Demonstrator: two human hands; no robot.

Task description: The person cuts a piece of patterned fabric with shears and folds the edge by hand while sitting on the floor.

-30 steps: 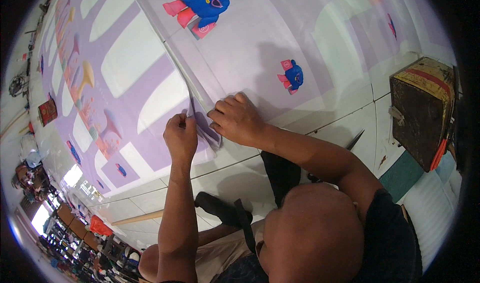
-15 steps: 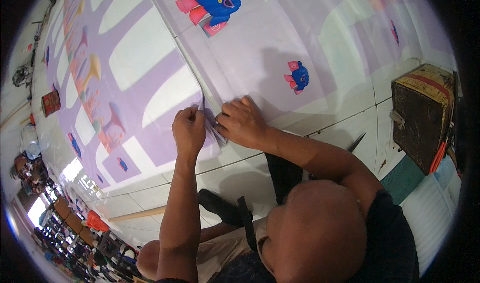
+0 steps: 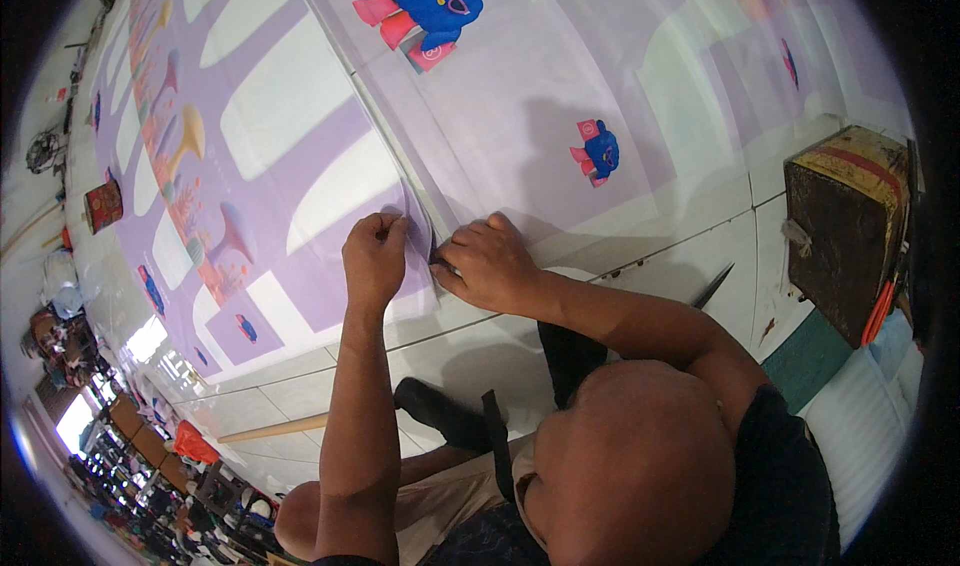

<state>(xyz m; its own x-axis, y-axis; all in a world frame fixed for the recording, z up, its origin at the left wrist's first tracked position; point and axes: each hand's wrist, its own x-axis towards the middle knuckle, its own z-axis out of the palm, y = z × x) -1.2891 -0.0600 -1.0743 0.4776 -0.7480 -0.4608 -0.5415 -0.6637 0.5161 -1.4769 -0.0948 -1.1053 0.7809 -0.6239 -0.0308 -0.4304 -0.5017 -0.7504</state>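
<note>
A lilac-and-white printed sheet (image 3: 330, 211) lies on the tiled floor at the left, its right edge lifted and curling near the front corner. My left hand (image 3: 375, 261) is closed, thumb against fingers, pinching that edge. Close by on the right, my right hand (image 3: 488, 264) has its fingers bent and thumb tucked in, gripping the same sheet's raised edge; the fingertips partly hide the hold. A second pale lilac printed sheet (image 3: 490, 136) with blue cartoon figures lies beyond and under the right hand.
A worn dark box (image 3: 840, 231) with a yellow and red top stands at the right, orange handles beside it. A dark pointed blade (image 3: 714, 286) lies on the tiles. A wooden stick (image 3: 270, 429), a red bag (image 3: 195, 442) and assorted clutter are at the left.
My right hand has drawn slightly down and right, its thumb now lower. The sheet's edge between the hands has lifted and curved. My left hand has barely moved.
</note>
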